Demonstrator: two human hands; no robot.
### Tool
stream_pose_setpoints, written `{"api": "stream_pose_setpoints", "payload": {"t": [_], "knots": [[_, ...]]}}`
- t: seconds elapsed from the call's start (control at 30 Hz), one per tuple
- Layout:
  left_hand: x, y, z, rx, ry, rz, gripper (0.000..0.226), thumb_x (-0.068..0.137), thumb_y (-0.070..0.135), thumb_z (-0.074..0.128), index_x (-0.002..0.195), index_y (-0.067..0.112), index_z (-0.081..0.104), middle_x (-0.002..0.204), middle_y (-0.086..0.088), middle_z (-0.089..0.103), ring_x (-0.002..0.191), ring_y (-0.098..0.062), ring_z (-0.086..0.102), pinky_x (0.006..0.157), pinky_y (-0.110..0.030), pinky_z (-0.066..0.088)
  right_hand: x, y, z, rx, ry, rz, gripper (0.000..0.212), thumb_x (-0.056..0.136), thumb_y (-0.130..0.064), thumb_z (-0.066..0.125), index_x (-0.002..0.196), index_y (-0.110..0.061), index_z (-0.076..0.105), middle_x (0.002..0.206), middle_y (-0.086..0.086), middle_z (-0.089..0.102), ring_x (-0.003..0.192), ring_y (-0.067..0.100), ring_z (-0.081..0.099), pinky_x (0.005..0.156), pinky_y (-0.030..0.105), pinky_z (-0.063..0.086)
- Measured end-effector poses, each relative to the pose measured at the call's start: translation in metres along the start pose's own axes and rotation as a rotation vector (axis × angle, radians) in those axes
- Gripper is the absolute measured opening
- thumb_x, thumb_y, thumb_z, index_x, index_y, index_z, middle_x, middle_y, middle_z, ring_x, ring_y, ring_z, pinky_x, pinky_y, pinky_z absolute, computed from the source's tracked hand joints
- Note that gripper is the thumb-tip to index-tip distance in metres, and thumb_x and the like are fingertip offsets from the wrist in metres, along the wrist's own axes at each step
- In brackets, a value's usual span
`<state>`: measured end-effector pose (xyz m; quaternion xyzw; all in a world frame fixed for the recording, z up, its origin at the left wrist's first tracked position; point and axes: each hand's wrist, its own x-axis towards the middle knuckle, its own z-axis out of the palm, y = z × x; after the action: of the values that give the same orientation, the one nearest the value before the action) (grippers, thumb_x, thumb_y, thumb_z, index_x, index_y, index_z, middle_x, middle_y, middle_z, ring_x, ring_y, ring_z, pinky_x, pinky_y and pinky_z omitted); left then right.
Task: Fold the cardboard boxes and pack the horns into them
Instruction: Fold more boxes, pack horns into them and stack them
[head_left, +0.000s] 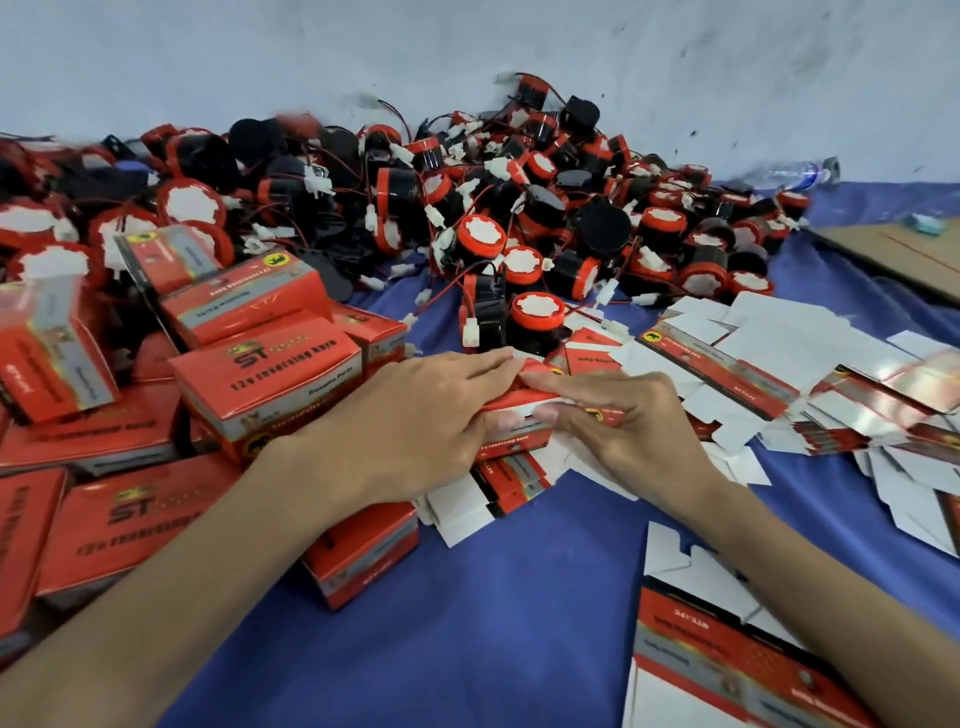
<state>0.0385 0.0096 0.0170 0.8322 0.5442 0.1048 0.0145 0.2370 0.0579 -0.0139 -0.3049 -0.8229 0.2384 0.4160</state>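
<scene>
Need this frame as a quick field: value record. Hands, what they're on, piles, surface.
left hand: left hand lies over the box being folded, fingers fairly straight, pressing its top
right hand: right hand grips the same box from the right, thumb on its front
horns: pile of red and black horns with wires, behind the hands
folded boxes: stack of closed red boxes on the left
flat boxes: unfolded blanks spread on the right
surface: blue cloth
other: plastic bottle lying far right
</scene>
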Motion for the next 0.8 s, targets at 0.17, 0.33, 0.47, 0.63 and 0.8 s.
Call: {"api": "stream_pose_setpoints", "payload": {"t": [0.17, 0.33, 0.47, 0.63, 0.8], "knots": [[0.0, -0.003, 0.009, -0.077, -0.086, -0.006, 0.068, 0.094, 0.056, 0.014, 0.154, 0.027, -0.001, 0.159, 0.018, 0.005, 0.14, 0.001, 0.005, 0.114, -0.023, 0.016, -0.003, 0.003, 0.005, 0.036, 0.04, 0.028, 0.03, 0.083, -0.024, 0.07, 0.112, -0.023, 0.065, 0.1, -0.008, 0.071, 0.088, 0.011, 0.072, 0.078, 0.029, 0.057], [-0.005, -0.004, 0.006, 0.01, -0.173, 0.015, 0.077, 0.084, 0.065, 0.002, 0.149, 0.03, -0.019, 0.153, 0.028, -0.019, 0.138, 0.006, -0.008, 0.115, -0.035, 0.029, -0.004, 0.005, 0.008, -0.173, 0.051, -0.162, 0.03, 0.088, -0.023, 0.066, 0.117, -0.017, 0.061, 0.089, 0.007, 0.076, 0.085, 0.018, 0.072, 0.078, 0.031, 0.054], [-0.007, -0.001, 0.009, 0.105, -0.105, 0.016, 0.069, 0.098, 0.056, 0.015, 0.15, 0.027, -0.019, 0.153, 0.025, -0.023, 0.141, -0.002, -0.001, 0.097, -0.03, 0.045, -0.005, 0.01, 0.005, -0.316, -0.018, -0.257, 0.035, 0.092, -0.021, 0.061, 0.125, -0.013, 0.056, 0.105, 0.007, 0.073, 0.117, 0.019, 0.059, 0.101, 0.029, 0.044], [-0.008, 0.002, 0.013, 0.126, 0.011, -0.039, 0.072, 0.095, 0.059, 0.02, 0.151, 0.027, -0.01, 0.157, 0.017, 0.0, 0.133, -0.011, 0.023, 0.079, -0.024, 0.039, -0.008, 0.012, 0.005, -0.481, -0.125, -0.345, 0.041, 0.098, -0.014, 0.051, 0.137, -0.004, 0.044, 0.096, 0.019, 0.072, 0.13, 0.032, 0.045, 0.111, 0.025, 0.03], [-0.008, -0.001, 0.015, 0.128, 0.082, -0.067, 0.073, 0.09, 0.06, 0.018, 0.15, 0.031, -0.013, 0.144, 0.006, 0.021, 0.122, -0.018, 0.038, 0.089, -0.03, 0.047, -0.006, 0.005, 0.008, -0.484, -0.242, -0.345, 0.049, 0.101, -0.021, 0.044, 0.144, -0.006, 0.027, 0.123, 0.019, 0.064, 0.134, 0.03, 0.036, 0.118, 0.023, 0.015]]}}
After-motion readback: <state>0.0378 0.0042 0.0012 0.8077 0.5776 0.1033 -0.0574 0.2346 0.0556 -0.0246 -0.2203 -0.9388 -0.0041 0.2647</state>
